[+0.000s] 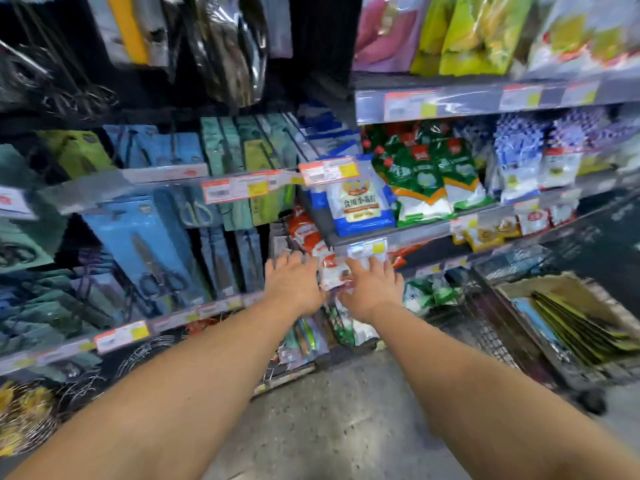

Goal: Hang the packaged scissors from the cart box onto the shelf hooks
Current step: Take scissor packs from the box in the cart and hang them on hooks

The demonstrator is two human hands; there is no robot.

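Observation:
Both arms reach forward to the shelf corner. My left hand [294, 284] has its fingers spread and holds nothing, just right of blue scissors packs [149, 251] hanging on the hooks. My right hand [372, 289] is also spread and empty, below a shelf edge. A small white and red packet [334, 271] shows between the two hands; neither visibly grips it. At the lower right a cardboard box [550, 284] in the cart holds a stack of yellow-green and blue scissors packs [575, 325]. The picture is motion-blurred.
Shelves of food bags [426, 188] stand on the right behind price-tag rails [408, 105]. The wire cart [498, 341] stands at the right on a speckled floor [332, 417]. Wire strainers [31, 414] hang at the lower left. More packaged tools [228, 46] hang above.

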